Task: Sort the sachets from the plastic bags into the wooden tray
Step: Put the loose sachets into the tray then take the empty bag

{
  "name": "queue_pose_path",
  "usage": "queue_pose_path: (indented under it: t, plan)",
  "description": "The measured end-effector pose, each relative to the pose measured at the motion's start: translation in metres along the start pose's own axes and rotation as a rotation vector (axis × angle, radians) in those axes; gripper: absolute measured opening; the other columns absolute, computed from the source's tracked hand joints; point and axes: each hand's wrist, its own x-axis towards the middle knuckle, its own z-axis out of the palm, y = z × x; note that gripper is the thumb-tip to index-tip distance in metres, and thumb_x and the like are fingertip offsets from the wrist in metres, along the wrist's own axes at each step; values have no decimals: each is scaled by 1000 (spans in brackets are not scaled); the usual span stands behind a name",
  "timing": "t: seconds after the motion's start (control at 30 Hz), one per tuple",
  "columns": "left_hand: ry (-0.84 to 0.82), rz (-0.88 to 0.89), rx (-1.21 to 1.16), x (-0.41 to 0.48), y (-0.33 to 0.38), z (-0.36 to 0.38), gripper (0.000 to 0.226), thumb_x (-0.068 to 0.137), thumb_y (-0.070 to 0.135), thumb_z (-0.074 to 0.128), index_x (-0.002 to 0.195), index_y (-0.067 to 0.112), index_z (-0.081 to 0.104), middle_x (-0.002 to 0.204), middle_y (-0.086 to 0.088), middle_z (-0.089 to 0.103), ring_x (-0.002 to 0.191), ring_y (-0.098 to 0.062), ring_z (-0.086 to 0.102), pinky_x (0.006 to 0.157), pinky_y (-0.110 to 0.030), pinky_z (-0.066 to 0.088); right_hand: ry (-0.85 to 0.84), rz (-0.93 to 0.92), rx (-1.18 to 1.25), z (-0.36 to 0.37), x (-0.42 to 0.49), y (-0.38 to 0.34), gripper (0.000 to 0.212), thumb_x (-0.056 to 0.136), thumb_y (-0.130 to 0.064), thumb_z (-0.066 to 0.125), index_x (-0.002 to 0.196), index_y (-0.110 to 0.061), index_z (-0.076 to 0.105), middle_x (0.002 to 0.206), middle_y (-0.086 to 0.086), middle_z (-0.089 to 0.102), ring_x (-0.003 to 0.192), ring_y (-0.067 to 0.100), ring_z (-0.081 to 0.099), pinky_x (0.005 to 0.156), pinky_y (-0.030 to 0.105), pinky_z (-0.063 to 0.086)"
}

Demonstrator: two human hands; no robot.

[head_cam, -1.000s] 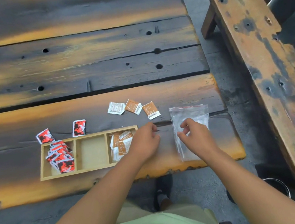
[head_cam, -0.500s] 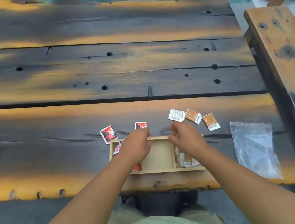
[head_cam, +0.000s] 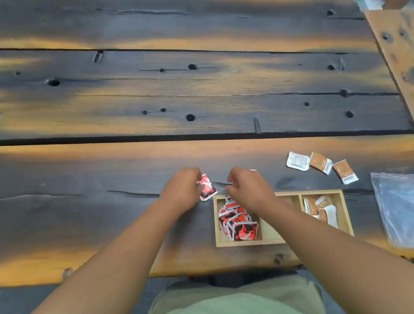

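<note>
The wooden tray (head_cam: pixel 322 192) lies at the table's near edge. Its left compartment holds several red sachets (head_cam: pixel 239 225), and its right one holds orange and white sachets (head_cam: pixel 319 206). The middle compartment is mostly hidden by my right forearm. My left hand (head_cam: pixel 180 191) pinches a loose red sachet (head_cam: pixel 207 190) just beyond the tray's left corner. My right hand (head_cam: pixel 250 188) is curled over a second sachet behind the tray, of which only a white edge (head_cam: pixel 252 170) shows. A clear plastic bag (head_cam: pixel 407 208) lies flat to the right of the tray.
One white sachet (head_cam: pixel 298 160) and two orange sachets (head_cam: pixel 321 163) (head_cam: pixel 345 172) lie loose beyond the tray's right end. A wooden bench (head_cam: pixel 411 69) runs along the table's right side. Dark planks stretch away to the left and far side.
My view swung left. Both hands left the plastic bag, crossed over the tray and now sit at the two loose red sachets. The left hand has lifted one of them by its edge.
</note>
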Motion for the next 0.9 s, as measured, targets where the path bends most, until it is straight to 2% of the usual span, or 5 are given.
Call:
queue_pose_path:
  t: [0.3,0.5,0.7,0.83,0.9]
  plan:
    - [1,79,-54,9,-8,6,22,90,15,60,111,14,63,111,-11,59,104,-32,58,86,-37,46,-29,-8,40,8,16,-7,21,95,-17,59,115,-15,63,107,5,69,91,21,64,76,31,51]
    - [49,132,-140,-11,10,27,15,91,14,59,105,16,65,105,-3,60,99,-22,58,77,-27,40,-32,-94,-31,10,-7,20,23,97,-16,55,116,-14,68,117,5,67,101,21,64,83,35,53]
    - [35,138,-136,-31,30,48,29,92,14,62,121,15,65,122,-2,54,117,-18,47,95,-24,35,-38,-234,-49,19,-31,46,36,93,-22,60,128,-18,64,131,1,59,119,20,53,98,35,46]
    - [106,171,-97,-49,32,59,26,90,16,65,116,16,68,123,-1,50,119,-21,42,100,-36,41,54,-292,-99,26,-46,59,37,88,-27,67,125,-23,64,120,-2,54,112,19,49,92,33,48]
    - [153,210,-26,-56,32,62,25,87,17,69,112,15,70,123,-4,52,120,-23,42,98,-42,42,5,-312,-89,26,-49,62,45,85,-30,70,128,-25,59,117,-2,54,110,19,50,89,33,47]
